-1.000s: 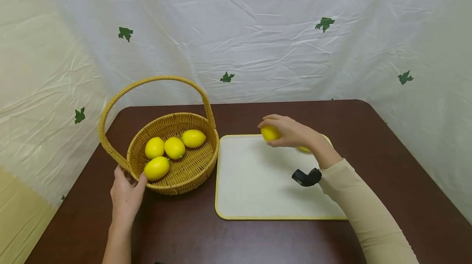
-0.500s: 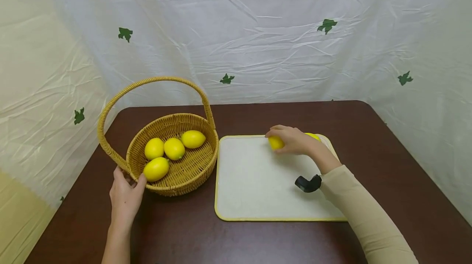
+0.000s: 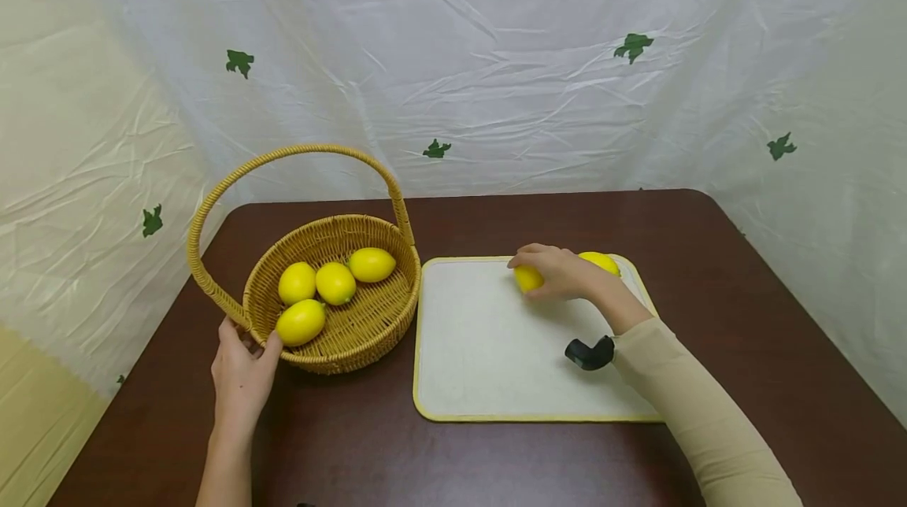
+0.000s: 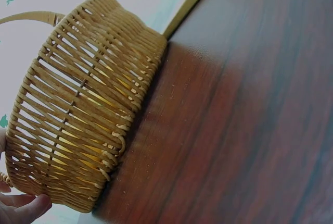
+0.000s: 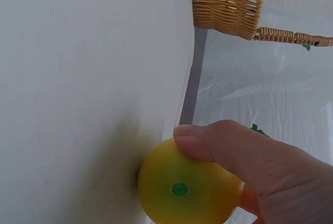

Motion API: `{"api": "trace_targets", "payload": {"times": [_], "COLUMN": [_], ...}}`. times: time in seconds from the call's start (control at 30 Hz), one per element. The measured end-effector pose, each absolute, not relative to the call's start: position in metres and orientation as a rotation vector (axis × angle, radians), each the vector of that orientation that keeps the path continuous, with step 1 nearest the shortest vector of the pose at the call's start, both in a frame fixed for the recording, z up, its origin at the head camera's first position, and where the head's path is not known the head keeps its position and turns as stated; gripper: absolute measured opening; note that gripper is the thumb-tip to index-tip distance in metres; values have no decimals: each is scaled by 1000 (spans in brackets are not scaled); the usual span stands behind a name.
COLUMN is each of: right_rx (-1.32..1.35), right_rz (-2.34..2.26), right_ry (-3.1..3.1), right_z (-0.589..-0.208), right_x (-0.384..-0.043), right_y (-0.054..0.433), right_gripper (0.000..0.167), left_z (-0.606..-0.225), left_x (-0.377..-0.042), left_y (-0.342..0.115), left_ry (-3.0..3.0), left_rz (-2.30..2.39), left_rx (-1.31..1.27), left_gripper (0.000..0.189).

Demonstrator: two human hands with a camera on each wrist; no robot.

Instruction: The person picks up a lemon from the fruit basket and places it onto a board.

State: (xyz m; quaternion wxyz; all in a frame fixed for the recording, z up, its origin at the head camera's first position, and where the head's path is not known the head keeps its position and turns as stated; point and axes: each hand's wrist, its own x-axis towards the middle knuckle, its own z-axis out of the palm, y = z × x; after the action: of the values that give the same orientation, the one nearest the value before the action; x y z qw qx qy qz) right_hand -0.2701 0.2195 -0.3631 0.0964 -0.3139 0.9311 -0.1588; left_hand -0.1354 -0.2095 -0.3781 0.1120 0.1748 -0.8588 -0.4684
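Lowered pinched oval yellow lemon (image 3: pixel 527 279) (right hand (image 3: pixel 562 275)) to white rectangular board (image 3: pixel 482 353), seemingly near-placed, gripping tan wicker basket (image 3: pixel 354 355) (left hand (image 3: pixel 242 377)).

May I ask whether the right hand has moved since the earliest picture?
Yes: the right hand is lower and slightly farther right relative to the board.

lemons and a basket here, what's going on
A person's right hand grips a lemon low over the white board; whether it touches the board is hard to tell. The left hand holds the near-left rim of the wicker basket. Four lemons lie inside it, and another one shows behind the right wrist.
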Motion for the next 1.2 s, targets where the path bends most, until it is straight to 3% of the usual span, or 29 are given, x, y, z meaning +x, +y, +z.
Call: {"api": "trace_targets", "payload": {"times": [1.2], "right_rx": [-924], "right_rz": [-435], "right_ry": [2744], "right_z": [-366], "right_x": [-273], "right_y": [218], "right_gripper": [47], "left_z": [-378], "left_x": [-136], "left_y": [-209], "left_ry": [-2533], "left_rz": [-1358], "left_rx": [525], "left_gripper": [73]}}
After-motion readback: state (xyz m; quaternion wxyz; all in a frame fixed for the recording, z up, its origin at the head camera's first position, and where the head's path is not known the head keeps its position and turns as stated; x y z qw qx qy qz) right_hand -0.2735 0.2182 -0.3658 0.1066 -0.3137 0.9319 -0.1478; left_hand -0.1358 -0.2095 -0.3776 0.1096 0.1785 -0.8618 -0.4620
